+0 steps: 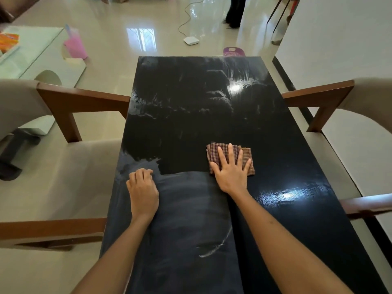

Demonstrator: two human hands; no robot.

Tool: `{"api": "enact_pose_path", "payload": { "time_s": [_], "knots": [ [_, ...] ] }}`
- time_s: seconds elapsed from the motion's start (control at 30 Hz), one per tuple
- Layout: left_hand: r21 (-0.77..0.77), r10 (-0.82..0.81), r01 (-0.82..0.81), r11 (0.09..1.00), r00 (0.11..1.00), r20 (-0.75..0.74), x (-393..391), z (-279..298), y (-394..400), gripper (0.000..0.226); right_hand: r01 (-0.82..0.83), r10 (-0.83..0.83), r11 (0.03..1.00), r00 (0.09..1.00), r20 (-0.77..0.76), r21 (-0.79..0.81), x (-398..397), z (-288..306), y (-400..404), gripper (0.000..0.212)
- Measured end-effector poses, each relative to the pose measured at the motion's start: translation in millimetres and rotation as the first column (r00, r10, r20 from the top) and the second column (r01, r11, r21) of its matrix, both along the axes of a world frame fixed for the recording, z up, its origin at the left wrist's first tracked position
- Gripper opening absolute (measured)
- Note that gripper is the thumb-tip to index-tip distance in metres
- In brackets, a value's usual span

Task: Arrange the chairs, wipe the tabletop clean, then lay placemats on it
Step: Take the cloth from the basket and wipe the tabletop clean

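A glossy pale tiled floor point(118, 24) fills the upper half. At ten o'clock a glass side table point(31, 45) carries an orange packet point(8, 41) at its far-left edge. Just right of it a pink plastic jug point(75, 46) stands on the floor. Near twelve o'clock a small white device point(191, 40) lies on the tiles, its cable point(186, 15) trailing away. A white wall point(339, 35) rises at two o'clock.

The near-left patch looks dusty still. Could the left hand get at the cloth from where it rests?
Probably yes: the left hand rests beside the checked cloth, bare tabletop between, though the right hand presses it flat.
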State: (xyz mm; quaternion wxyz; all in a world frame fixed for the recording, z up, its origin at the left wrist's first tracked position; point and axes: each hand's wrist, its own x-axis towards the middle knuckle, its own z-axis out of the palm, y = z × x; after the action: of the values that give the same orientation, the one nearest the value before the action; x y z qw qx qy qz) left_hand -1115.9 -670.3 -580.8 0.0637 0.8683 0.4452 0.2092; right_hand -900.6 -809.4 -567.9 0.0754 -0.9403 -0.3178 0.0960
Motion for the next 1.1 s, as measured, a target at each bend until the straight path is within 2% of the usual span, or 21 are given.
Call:
{"api": "enact_pose_path", "payload": {
  "time_s": [0.13,0.27,0.37,0.47,0.57,0.63,0.77,0.93,1.1],
  "knots": [
    [-0.068,-0.031,0.034,0.997,0.998,0.056,-1,1,5,0.015,0.031,-0.031,0.999,0.999,-0.012,-0.008,-19,0,15,0.061],
    [-0.289,0.040,0.066,0.955,0.937,0.348,-4,4,9,0.024,-0.100,0.100,0.995,0.995,0.010,0.018,-73,2,39,0.062],
    [-0.331,0.087,0.098,0.939,0.860,0.503,-7,5,12,0.025,-0.238,0.237,0.970,0.971,0.026,0.052,-130,3,55,0.063],
    [-0.362,0.099,0.129,0.923,0.830,0.549,-7,3,15,0.024,-0.286,0.283,0.957,0.958,0.052,0.052,-158,-1,54,0.061],
    [-0.362,0.086,0.156,0.919,0.818,0.569,-9,3,15,0.024,-0.295,0.291,0.955,0.953,0.083,0.033,-150,-2,45,0.060],
    [-0.360,0.078,0.168,0.918,0.813,0.578,-10,2,16,0.024,-0.245,0.244,0.970,0.966,0.082,0.003,-140,-3,38,0.061],
    [-0.388,0.084,0.195,0.901,0.798,0.597,-11,1,15,0.023,-0.045,0.046,0.999,0.995,0.084,-0.019,-115,-4,9,0.064],
    [-0.412,0.090,0.227,0.882,0.779,0.621,-11,-1,18,0.029,0.183,-0.181,0.983,0.981,0.063,-0.026,-96,-3,-34,0.060],
    [-0.485,0.137,0.245,0.840,0.768,0.626,-9,0,18,0.032,0.243,-0.243,0.970,0.970,0.007,-0.020,-103,0,-25,0.061]
  ]
}}
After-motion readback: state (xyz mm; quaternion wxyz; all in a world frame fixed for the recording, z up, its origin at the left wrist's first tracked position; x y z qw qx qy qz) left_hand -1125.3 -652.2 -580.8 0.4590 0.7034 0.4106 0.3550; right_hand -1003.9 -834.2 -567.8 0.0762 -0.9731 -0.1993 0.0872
